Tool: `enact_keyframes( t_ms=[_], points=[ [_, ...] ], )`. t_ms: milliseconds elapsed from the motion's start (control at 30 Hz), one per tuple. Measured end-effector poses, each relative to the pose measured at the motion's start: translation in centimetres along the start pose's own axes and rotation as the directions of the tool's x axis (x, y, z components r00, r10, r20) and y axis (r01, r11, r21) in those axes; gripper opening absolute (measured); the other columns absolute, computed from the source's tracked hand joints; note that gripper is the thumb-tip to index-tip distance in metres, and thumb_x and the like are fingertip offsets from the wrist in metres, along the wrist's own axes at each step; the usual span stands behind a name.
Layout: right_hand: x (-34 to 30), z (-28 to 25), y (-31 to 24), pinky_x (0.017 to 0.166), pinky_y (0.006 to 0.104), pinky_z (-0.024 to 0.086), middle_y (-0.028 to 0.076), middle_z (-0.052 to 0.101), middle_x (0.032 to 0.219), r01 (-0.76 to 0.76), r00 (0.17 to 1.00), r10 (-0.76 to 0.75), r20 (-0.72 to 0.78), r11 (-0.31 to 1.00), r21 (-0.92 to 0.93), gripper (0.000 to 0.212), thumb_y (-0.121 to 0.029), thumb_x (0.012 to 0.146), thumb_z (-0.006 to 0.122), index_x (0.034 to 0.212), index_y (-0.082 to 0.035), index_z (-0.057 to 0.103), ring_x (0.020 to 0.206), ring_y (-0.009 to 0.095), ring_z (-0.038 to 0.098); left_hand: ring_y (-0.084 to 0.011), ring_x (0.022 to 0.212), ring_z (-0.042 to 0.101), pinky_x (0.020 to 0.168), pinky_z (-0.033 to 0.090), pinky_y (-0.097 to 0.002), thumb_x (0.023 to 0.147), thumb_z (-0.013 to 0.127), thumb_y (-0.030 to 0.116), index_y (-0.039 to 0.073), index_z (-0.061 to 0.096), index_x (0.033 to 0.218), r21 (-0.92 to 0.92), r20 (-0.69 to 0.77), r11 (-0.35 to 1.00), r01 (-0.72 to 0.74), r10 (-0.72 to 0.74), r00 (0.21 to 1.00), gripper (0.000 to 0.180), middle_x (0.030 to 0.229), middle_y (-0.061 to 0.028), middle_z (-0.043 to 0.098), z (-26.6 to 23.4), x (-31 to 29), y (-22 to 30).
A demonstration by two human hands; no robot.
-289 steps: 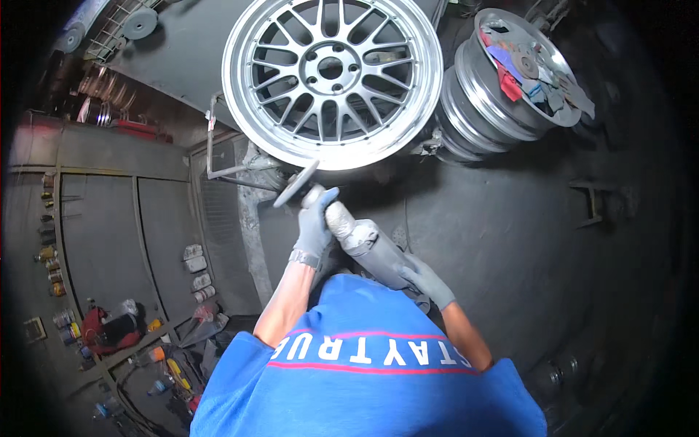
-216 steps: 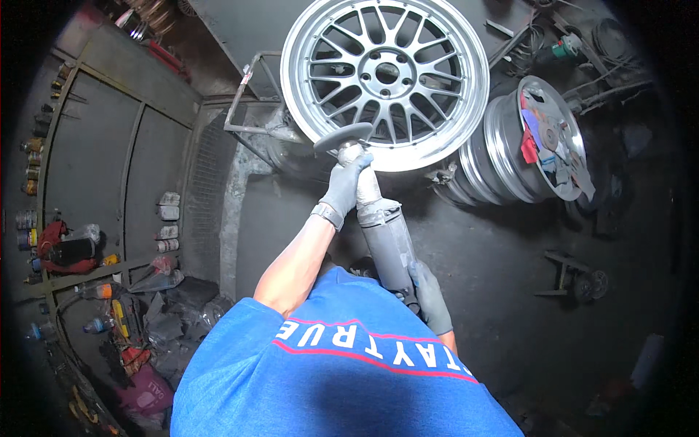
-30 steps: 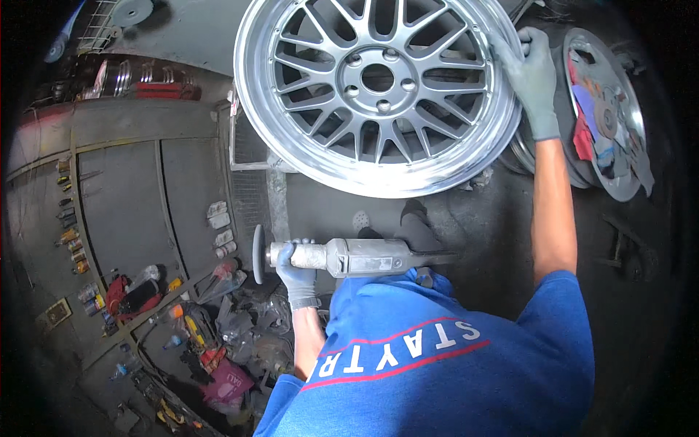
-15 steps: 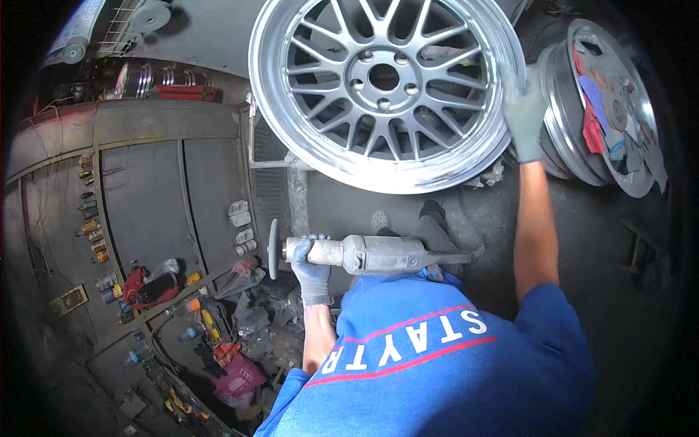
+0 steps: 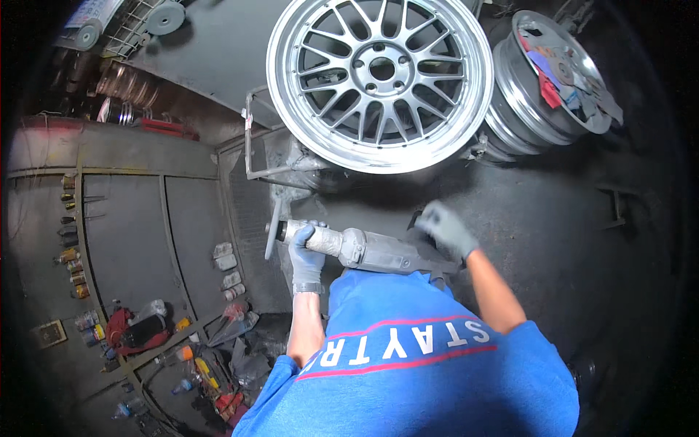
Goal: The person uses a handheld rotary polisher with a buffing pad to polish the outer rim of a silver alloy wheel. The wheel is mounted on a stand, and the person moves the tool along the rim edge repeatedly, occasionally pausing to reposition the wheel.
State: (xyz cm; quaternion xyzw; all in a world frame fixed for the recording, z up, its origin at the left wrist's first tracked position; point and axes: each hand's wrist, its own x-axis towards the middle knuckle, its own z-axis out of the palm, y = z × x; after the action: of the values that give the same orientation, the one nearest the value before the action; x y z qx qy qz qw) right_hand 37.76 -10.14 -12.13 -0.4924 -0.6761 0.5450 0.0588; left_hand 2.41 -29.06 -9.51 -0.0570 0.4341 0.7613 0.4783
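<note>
My left hand (image 5: 307,255), in a grey glove, is wrapped round the pale taped neck of a grey power grinder (image 5: 382,252). The tool lies sideways in front of my body, and its thin round disc (image 5: 274,229) shows edge-on at the left end. Just above the rear of the grinder is my right hand (image 5: 445,229), also gloved; it is blurred, and its fingers and any contact with the tool are hard to make out. Beyond both hands, a silver multi-spoke wheel rim (image 5: 393,162) with a bright polished lip faces up, apart from them.
A metal frame (image 5: 251,149) stands by the rim. To its right, stacked rims (image 5: 520,109) hold coloured cloths and discs (image 5: 557,80). Tools and cans (image 5: 70,233) line a panel on the left, with bottles, bags and a red bundle (image 5: 138,331) lower down.
My right hand has left the edge of the multi-spoke rim and come back to the rear of the grinder. The left hand keeps its hold, and the view has shifted slightly.
</note>
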Motion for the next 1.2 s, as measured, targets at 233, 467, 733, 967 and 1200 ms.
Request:
enact_keyframes(
  t_ms=[233, 467, 733, 967, 1200],
  points=[
    [-10.8, 8.4, 0.5, 0.119, 0.0432, 0.049, 0.026, 0.067, 0.149, -0.083, 0.974, 0.065, 0.218, 0.994, 0.076, 0.090, -0.051, 0.096, 0.083, 0.163, -0.001, 0.051, 0.141, 0.034, 0.064, -0.0329, 0.108, 0.075, 0.105, 0.061, -0.0492, 0.093, 0.073, 0.005, 0.002, 0.070, 0.118, 0.056, 0.165, 0.994, 0.090, -0.099, 0.981, 0.026, 0.111, -0.0152, 0.076, -1.7, 1.4, -0.4],
    [-12.1, 7.1, 4.6, 0.122, 0.0428, 0.047, 0.024, 0.065, 0.153, -0.111, 0.986, 0.068, 0.154, 0.952, 0.287, 0.083, -0.048, 0.101, 0.079, 0.161, 0.004, 0.052, 0.143, 0.032, 0.062, -0.0295, 0.103, 0.077, 0.099, 0.063, -0.0433, 0.096, 0.078, 0.009, 0.002, 0.077, 0.111, 0.165, 0.067, 0.972, 0.170, -0.183, 0.981, 0.017, 0.108, -0.0128, 0.077, 4.1, 1.9, -4.5],
    [-18.8, -2.5, 4.8, 0.121, 0.0402, 0.047, 0.022, 0.066, 0.153, -0.145, 0.987, 0.095, 0.127, 0.863, 0.484, 0.069, -0.036, 0.109, 0.073, 0.159, 0.007, 0.053, 0.143, 0.026, 0.062, -0.0234, 0.097, 0.077, 0.089, 0.064, -0.0392, 0.101, 0.078, 0.012, 0.006, 0.076, 0.114, 0.192, 0.053, 0.943, 0.272, -0.287, 0.957, 0.015, 0.103, -0.0101, 0.076, 13.4, 1.4, -13.4],
    [-23.6, -11.7, 2.5, 0.120, 0.0390, 0.045, 0.021, 0.066, 0.152, -0.199, 0.970, 0.238, -0.042, 0.886, 0.418, 0.064, -0.035, 0.112, 0.068, 0.158, 0.007, 0.056, 0.141, 0.026, 0.060, -0.0186, 0.098, 0.074, 0.089, 0.062, -0.0377, 0.098, 0.083, 0.019, 0.008, 0.075, 0.116, 0.261, 0.156, 0.929, 0.263, -0.309, 0.938, 0.022, 0.104, -0.0068, 0.074, 23.5, 0.1, -21.4],
    [-25.1, -11.5, 1.0, 0.115, 0.0385, 0.049, 0.018, 0.069, 0.144, -0.251, 0.925, 0.338, -0.170, 0.884, 0.395, 0.062, -0.034, 0.110, 0.071, 0.155, 0.006, 0.057, 0.132, 0.024, 0.065, -0.0169, 0.091, 0.071, 0.081, 0.060, -0.0369, 0.093, 0.089, 0.020, 0.010, 0.072, 0.120, 0.148, 0.221, 0.926, 0.348, -0.374, 0.901, 0.033, 0.104, -0.0028, 0.072, 25.5, 0.2, -22.7]
  ],
)
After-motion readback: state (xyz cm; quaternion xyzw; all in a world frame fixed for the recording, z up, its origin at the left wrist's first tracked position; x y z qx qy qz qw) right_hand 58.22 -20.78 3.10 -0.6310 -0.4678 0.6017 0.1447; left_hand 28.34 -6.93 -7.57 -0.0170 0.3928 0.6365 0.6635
